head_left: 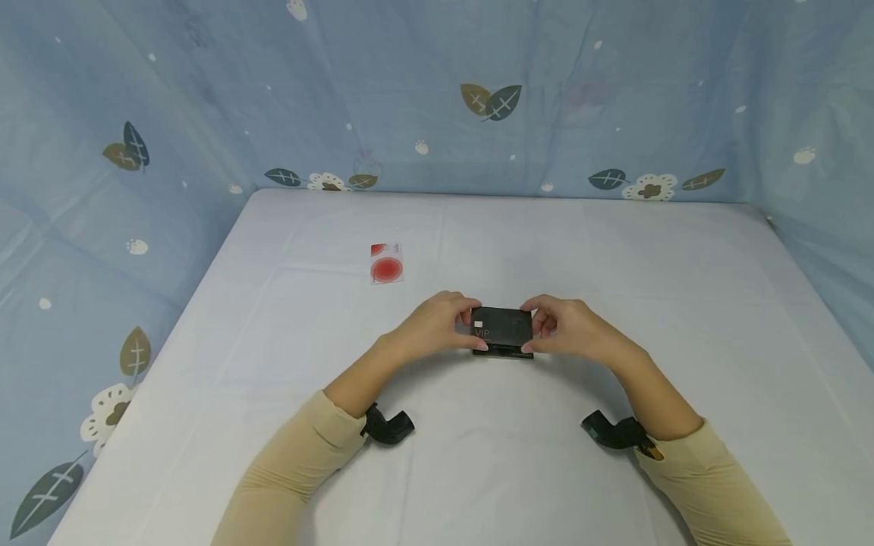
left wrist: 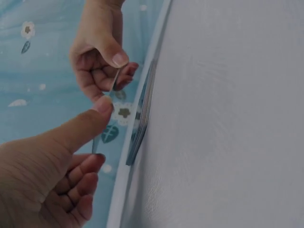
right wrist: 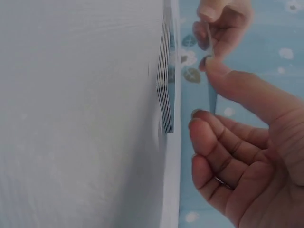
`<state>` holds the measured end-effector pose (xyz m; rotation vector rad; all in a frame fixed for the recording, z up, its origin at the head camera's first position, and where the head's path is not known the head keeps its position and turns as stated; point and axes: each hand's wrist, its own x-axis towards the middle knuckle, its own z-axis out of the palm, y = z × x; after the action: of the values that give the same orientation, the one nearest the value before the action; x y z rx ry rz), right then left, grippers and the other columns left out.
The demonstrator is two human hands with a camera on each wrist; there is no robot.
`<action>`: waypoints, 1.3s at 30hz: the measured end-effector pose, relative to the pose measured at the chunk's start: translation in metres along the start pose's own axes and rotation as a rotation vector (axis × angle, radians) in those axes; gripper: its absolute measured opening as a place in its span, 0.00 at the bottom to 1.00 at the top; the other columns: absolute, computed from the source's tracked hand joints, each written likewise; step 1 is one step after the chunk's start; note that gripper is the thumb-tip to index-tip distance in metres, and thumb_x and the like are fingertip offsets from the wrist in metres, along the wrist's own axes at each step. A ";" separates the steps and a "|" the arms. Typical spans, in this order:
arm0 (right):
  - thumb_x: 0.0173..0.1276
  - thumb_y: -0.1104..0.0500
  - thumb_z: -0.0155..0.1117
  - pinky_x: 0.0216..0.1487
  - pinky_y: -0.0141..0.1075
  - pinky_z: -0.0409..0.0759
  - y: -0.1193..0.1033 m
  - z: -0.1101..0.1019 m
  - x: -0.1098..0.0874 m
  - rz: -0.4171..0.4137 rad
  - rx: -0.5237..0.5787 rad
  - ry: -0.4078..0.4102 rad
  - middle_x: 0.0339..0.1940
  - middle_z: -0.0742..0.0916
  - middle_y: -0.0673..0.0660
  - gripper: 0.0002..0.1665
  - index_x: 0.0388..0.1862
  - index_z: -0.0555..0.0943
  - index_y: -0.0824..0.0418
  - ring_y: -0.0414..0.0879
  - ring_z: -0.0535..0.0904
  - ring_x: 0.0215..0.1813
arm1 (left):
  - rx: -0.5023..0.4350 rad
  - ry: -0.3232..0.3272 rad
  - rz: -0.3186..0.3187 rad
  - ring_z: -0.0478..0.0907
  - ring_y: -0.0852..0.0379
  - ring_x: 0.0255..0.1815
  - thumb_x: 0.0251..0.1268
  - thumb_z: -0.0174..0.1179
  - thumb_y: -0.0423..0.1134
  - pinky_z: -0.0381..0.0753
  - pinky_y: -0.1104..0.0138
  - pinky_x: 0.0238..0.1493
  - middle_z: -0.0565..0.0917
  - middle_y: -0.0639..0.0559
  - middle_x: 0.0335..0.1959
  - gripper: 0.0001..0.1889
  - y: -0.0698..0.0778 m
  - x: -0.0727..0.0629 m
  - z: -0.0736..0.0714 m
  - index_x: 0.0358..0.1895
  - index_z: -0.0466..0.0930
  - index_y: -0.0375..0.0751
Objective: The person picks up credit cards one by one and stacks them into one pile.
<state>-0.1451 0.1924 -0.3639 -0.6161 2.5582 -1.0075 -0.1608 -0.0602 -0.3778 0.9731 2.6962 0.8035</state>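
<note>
A black card (head_left: 504, 326) printed with "VIP" and a pale chip is held level between both hands. My left hand (head_left: 437, 327) pinches its left end between thumb and fingers; at the other end, my right hand (head_left: 570, 327) does likewise. Just below the card, and apart from it, a neat stack of cards (head_left: 505, 353) lies on the white table. Both wrist views show the stack's layered edge (right wrist: 165, 80) and the gap above it. Most of the stack's top is hidden from the head view by the held card.
A white card with red circles (head_left: 387, 264) lies flat on the white tabletop (head_left: 478, 455), farther back and to the left. Blue patterned curtain (head_left: 382, 83) hangs behind and along the sides. Dark wrist devices (head_left: 389, 427) stick out from both sleeves.
</note>
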 end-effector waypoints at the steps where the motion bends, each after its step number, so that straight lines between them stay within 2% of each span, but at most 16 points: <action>1: 0.52 0.56 0.74 0.34 0.34 0.75 0.001 0.001 0.001 0.001 -0.003 -0.003 0.32 0.82 0.53 0.34 0.56 0.73 0.68 0.43 0.75 0.33 | 0.007 0.002 0.003 0.68 0.58 0.37 0.47 0.72 0.52 0.67 0.68 0.40 0.74 0.56 0.30 0.29 -0.001 0.000 0.002 0.50 0.78 0.38; 8: 0.52 0.56 0.76 0.30 0.32 0.73 0.007 0.008 0.004 -0.014 -0.027 -0.017 0.28 0.80 0.50 0.34 0.55 0.73 0.68 0.42 0.73 0.28 | 0.040 0.001 0.013 0.68 0.59 0.35 0.46 0.72 0.54 0.67 0.69 0.38 0.73 0.56 0.28 0.30 -0.006 0.000 0.010 0.49 0.78 0.37; 12: 0.51 0.56 0.76 0.31 0.32 0.73 0.007 0.009 0.004 -0.013 -0.039 -0.025 0.27 0.80 0.50 0.34 0.54 0.73 0.68 0.42 0.72 0.28 | 0.050 -0.007 0.020 0.68 0.59 0.34 0.46 0.72 0.55 0.67 0.69 0.37 0.73 0.56 0.28 0.31 -0.007 -0.001 0.011 0.50 0.78 0.38; 19: 0.51 0.55 0.76 0.31 0.32 0.72 0.007 0.012 0.004 0.000 -0.062 -0.049 0.26 0.79 0.49 0.35 0.55 0.73 0.69 0.41 0.72 0.27 | 0.125 -0.014 0.024 0.68 0.60 0.33 0.46 0.70 0.58 0.67 0.68 0.37 0.72 0.58 0.27 0.31 -0.010 -0.001 0.015 0.50 0.79 0.40; 25: 0.51 0.56 0.76 0.31 0.32 0.71 0.007 0.012 0.004 0.012 -0.072 -0.058 0.26 0.79 0.49 0.34 0.54 0.73 0.69 0.41 0.71 0.27 | 0.149 -0.016 0.028 0.68 0.60 0.34 0.46 0.70 0.59 0.69 0.67 0.39 0.73 0.58 0.29 0.32 -0.011 -0.001 0.018 0.51 0.79 0.41; 32: 0.48 0.58 0.76 0.34 0.35 0.73 0.008 0.014 0.004 0.033 -0.077 -0.051 0.29 0.80 0.53 0.35 0.53 0.74 0.70 0.43 0.73 0.30 | 0.113 -0.020 0.042 0.72 0.58 0.38 0.45 0.72 0.55 0.72 0.65 0.43 0.77 0.55 0.36 0.32 -0.013 -0.001 0.018 0.52 0.79 0.40; 39: 0.47 0.60 0.77 0.34 0.35 0.73 0.008 0.015 0.004 0.051 -0.067 -0.042 0.31 0.79 0.54 0.35 0.53 0.74 0.70 0.44 0.73 0.32 | 0.053 -0.035 0.022 0.72 0.58 0.41 0.45 0.73 0.52 0.72 0.65 0.47 0.78 0.55 0.38 0.32 -0.012 -0.002 0.018 0.54 0.78 0.38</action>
<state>-0.1441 0.1874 -0.3804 -0.5799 2.5661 -0.8861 -0.1603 -0.0619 -0.3995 1.0202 2.6945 0.7162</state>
